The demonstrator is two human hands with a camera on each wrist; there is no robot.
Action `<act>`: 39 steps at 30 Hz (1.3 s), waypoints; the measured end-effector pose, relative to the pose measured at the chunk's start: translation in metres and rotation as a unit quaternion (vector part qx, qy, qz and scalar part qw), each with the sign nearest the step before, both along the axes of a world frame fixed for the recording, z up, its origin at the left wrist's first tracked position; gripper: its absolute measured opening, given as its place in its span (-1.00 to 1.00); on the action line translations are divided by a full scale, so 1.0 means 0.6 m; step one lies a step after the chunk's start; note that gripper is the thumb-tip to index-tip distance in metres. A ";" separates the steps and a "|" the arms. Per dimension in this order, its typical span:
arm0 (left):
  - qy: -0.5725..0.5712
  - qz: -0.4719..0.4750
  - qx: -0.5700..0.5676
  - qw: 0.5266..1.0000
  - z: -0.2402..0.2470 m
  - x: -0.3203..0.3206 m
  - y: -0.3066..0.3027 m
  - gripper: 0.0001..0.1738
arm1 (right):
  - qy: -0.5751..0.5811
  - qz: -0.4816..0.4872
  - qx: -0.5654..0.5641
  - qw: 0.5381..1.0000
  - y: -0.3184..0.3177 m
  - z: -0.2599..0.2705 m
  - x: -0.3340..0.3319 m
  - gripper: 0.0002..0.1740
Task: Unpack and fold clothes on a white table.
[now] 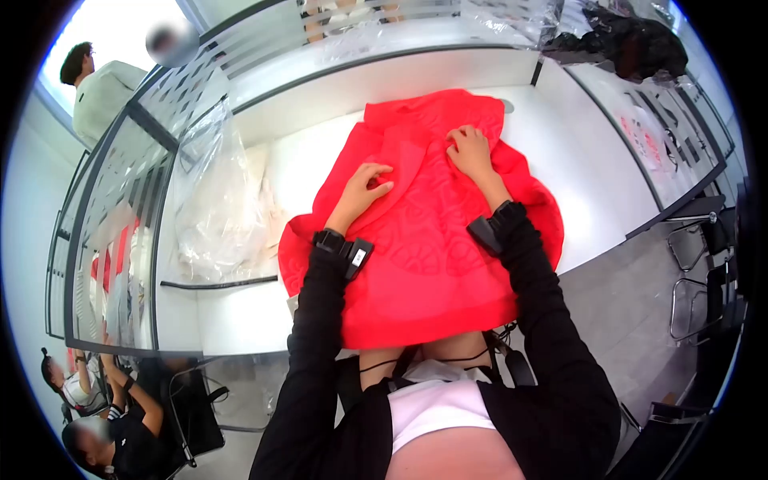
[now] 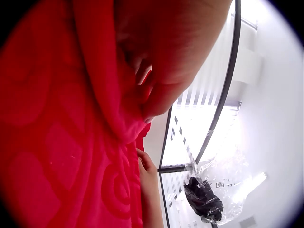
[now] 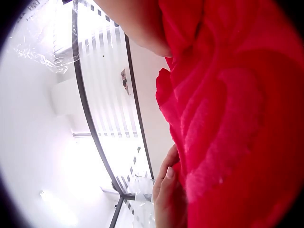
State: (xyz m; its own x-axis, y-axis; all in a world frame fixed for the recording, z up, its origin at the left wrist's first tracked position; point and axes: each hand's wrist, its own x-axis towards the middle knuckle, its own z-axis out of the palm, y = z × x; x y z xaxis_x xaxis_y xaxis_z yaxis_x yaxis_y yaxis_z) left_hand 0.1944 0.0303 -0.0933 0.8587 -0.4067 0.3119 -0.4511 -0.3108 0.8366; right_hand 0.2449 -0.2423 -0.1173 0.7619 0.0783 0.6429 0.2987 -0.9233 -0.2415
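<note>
A large red garment (image 1: 424, 232) with a raised tone-on-tone pattern lies spread across the white table, its plain band hanging over the near edge. On its left half, my left hand (image 1: 364, 192) pinches a folded-over layer between thumb and bent fingers. The thumb tip presses at the edge of that fold (image 2: 111, 109) in the left wrist view. Farther up and to the right, my right hand (image 1: 474, 154) grips gathered cloth with bent fingers. Bunched fabric (image 3: 183, 28) hides its fingertips in the right wrist view. Both wrists wear black camera straps.
Clear plastic bags (image 1: 220, 208) lie left of the garment, near a black strip (image 1: 216, 283). Low partitions (image 1: 576, 104) border the white table (image 1: 596, 192). A black plastic-wrapped bundle (image 1: 632, 44) sits at the back right. Other people are at the left; chairs (image 1: 692, 296) stand at the right.
</note>
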 end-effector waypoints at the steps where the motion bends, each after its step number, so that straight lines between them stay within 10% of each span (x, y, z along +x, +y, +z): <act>1: -0.003 0.003 0.003 1.000 0.001 -0.001 0.001 -0.66 | 0.006 0.002 0.000 1.000 0.000 0.001 0.000 -0.79; 18: -0.019 0.018 0.013 1.000 -0.004 0.003 -0.001 -0.60 | 0.066 0.049 0.079 0.993 -0.016 0.004 0.003 -0.64; 28: -0.025 0.063 -0.004 0.998 -0.018 0.009 0.012 -0.56 | 0.212 0.135 0.328 0.911 -0.120 0.104 0.023 -0.59; 39: -0.022 0.217 -0.144 0.965 0.025 -0.008 0.039 -0.51 | 0.307 0.092 0.038 0.946 -0.092 0.101 -0.041 -0.30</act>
